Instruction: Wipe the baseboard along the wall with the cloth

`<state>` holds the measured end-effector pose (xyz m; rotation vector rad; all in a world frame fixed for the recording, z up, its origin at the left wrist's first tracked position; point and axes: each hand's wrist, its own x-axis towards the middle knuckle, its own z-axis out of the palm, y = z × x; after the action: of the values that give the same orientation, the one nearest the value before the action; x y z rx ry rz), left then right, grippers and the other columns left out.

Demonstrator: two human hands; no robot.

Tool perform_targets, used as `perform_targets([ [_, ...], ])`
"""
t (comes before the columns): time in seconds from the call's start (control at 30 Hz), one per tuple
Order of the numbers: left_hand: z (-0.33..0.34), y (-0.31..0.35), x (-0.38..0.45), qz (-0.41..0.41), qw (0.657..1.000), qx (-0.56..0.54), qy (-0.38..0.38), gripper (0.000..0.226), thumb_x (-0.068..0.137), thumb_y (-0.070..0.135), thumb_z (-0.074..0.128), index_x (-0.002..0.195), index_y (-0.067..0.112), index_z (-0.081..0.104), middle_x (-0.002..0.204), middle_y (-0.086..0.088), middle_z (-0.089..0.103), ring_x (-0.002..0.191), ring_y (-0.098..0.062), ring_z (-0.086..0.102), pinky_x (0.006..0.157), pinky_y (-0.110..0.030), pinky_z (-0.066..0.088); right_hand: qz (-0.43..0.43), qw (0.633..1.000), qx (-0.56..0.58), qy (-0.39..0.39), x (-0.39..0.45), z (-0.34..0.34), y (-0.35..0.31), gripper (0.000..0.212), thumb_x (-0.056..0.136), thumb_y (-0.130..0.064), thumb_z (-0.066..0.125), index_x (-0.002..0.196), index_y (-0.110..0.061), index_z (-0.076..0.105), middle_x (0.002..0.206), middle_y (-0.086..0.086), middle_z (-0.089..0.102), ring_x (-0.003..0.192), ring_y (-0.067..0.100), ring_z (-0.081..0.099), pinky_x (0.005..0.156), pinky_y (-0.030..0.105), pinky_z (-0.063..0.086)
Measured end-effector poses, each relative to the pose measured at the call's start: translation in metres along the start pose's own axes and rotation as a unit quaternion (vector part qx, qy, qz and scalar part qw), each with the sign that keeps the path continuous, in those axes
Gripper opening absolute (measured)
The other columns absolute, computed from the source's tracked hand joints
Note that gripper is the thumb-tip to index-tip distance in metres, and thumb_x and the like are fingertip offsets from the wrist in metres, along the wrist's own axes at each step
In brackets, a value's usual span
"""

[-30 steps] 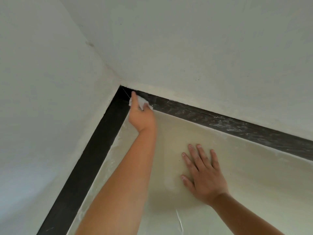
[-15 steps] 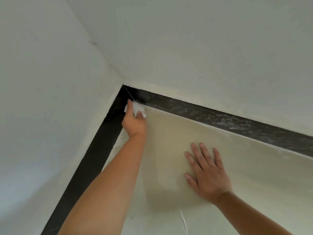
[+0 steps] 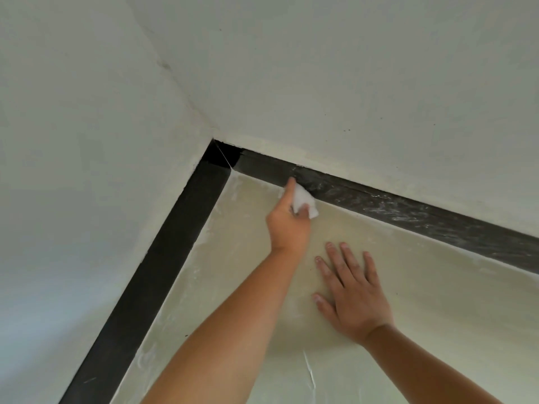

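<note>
A black baseboard (image 3: 408, 211) runs along the foot of the far wall and meets a second black baseboard (image 3: 163, 263) on the left wall in the corner. My left hand (image 3: 287, 223) is shut on a small white cloth (image 3: 304, 201) and presses it against the far baseboard, a little right of the corner, with the index finger stretched onto the strip. The stretch right of the cloth carries whitish dust streaks; the stretch toward the corner looks darker. My right hand (image 3: 351, 293) lies flat, fingers spread, on the cream floor (image 3: 437, 316).
White plastered walls (image 3: 350, 83) rise on the far side and the left. A thin cobweb thread (image 3: 223, 158) crosses the corner. White dust lies on the floor along the left baseboard, and a pale scratch (image 3: 309, 368) marks the floor near me.
My left hand with the cloth has slid right along the far baseboard, away from the corner. My right hand stays flat on the floor.
</note>
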<state>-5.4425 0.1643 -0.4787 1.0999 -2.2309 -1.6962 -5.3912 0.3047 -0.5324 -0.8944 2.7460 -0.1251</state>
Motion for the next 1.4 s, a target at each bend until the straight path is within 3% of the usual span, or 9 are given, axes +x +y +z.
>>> perform_targets([
  [0.13, -0.017, 0.000, 0.007, -0.034, 0.995, 0.026, 0.092, 0.053, 0.091, -0.001, 0.047, 0.140, 0.014, 0.034, 0.117, -0.013, 0.058, 0.091, -0.010, 0.046, 0.080, -0.010, 0.035, -0.010, 1.000, 0.003, 0.010, -0.001, -0.001, 0.002, 0.060, 0.094, -0.049, 0.000, 0.123, -0.017, 0.041, 0.130, 0.012, 0.057, 0.124, 0.028, 0.034, 0.110, 0.044, 0.005],
  [0.37, -0.057, 0.012, 0.051, -0.017, 0.983, 0.112, 0.143, 0.057, 0.095, 0.004, 0.042, 0.145, 0.017, 0.020, 0.137, -0.012, 0.046, 0.123, -0.023, 0.045, 0.094, -0.013, 0.021, -0.081, 0.996, -0.031, 0.028, -0.020, -0.001, 0.032, 0.055, 0.096, -0.046, 0.003, 0.125, -0.020, 0.041, 0.133, 0.011, 0.055, 0.130, 0.027, 0.030, 0.111, 0.042, 0.006],
  [0.57, -0.027, 0.017, 0.035, 0.047, 0.982, 0.033, 0.180, 0.055, 0.094, 0.003, 0.046, 0.144, 0.014, 0.025, 0.134, -0.002, 0.047, 0.120, -0.012, 0.045, 0.083, 0.003, 0.023, -0.036, 0.996, -0.023, 0.074, -0.052, 0.009, 0.048, 0.054, 0.097, -0.048, 0.006, 0.127, -0.022, 0.042, 0.140, 0.006, 0.041, 0.144, 0.015, -0.010, 0.111, 0.043, 0.007],
  [0.7, -0.006, 0.010, 0.006, 0.148, 0.976, 0.006, 0.157, 0.049, 0.094, 0.003, 0.046, 0.140, 0.004, 0.029, 0.111, 0.018, 0.044, 0.098, 0.012, 0.042, 0.075, 0.009, 0.029, 0.006, 0.997, -0.027, 0.078, -0.073, 0.015, 0.050, 0.054, 0.096, -0.049, 0.004, 0.130, -0.024, 0.038, 0.142, 0.004, 0.036, 0.145, 0.017, -0.006, 0.111, 0.045, 0.005],
  [0.8, 0.005, 0.006, -0.008, 0.189, 0.973, 0.006, 0.134, 0.046, 0.094, 0.004, 0.046, 0.138, 0.003, 0.033, 0.121, 0.006, 0.052, 0.104, 0.005, 0.044, 0.081, 0.008, 0.028, 0.026, 0.997, -0.029, 0.067, -0.076, 0.016, 0.045, 0.054, 0.096, -0.049, 0.004, 0.129, -0.023, 0.039, 0.136, 0.008, 0.052, 0.133, 0.027, 0.027, 0.109, 0.047, 0.006],
  [0.9, 0.013, 0.003, -0.022, 0.226, 0.970, 0.011, 0.089, 0.044, 0.090, 0.002, 0.047, 0.134, -0.001, 0.040, 0.107, 0.020, 0.049, 0.094, 0.018, 0.047, 0.080, 0.008, 0.028, 0.045, 0.996, -0.034, 0.073, -0.076, 0.017, 0.041, 0.055, 0.095, -0.051, 0.004, 0.128, -0.025, 0.040, 0.133, 0.007, 0.055, 0.127, 0.028, 0.033, 0.108, 0.047, 0.006],
  [1.03, 0.022, -0.008, -0.049, 0.331, 0.938, 0.099, -0.035, 0.043, 0.085, -0.001, 0.050, 0.127, -0.004, 0.047, 0.096, -0.019, 0.066, 0.078, -0.011, 0.048, 0.075, 0.007, 0.031, 0.046, 0.995, -0.028, 0.080, -0.077, 0.020, 0.042, 0.056, 0.095, -0.052, 0.002, 0.127, -0.025, 0.040, 0.133, 0.007, 0.055, 0.127, 0.027, 0.033, 0.108, 0.046, 0.005],
  [1.27, -0.019, 0.015, -0.018, 0.148, 0.976, 0.073, 0.144, 0.049, 0.096, 0.006, 0.040, 0.143, 0.013, 0.027, 0.122, -0.005, 0.054, 0.107, -0.009, 0.050, 0.074, 0.009, 0.029, 0.021, 0.996, -0.026, 0.085, -0.076, 0.018, 0.047, 0.057, 0.095, -0.050, 0.000, 0.125, -0.023, 0.040, 0.130, 0.008, 0.058, 0.124, 0.028, 0.033, 0.107, 0.044, 0.004],
  [1.4, -0.014, 0.027, -0.004, 0.113, 0.979, 0.062, 0.158, 0.049, 0.097, 0.006, 0.039, 0.143, 0.014, 0.025, 0.123, -0.003, 0.051, 0.114, -0.009, 0.047, 0.083, -0.001, 0.026, -0.030, 0.996, -0.044, 0.071, -0.084, 0.013, 0.066, 0.056, 0.096, -0.047, -0.002, 0.124, -0.023, 0.041, 0.130, 0.009, 0.058, 0.123, 0.026, 0.034, 0.108, 0.040, 0.004],
])
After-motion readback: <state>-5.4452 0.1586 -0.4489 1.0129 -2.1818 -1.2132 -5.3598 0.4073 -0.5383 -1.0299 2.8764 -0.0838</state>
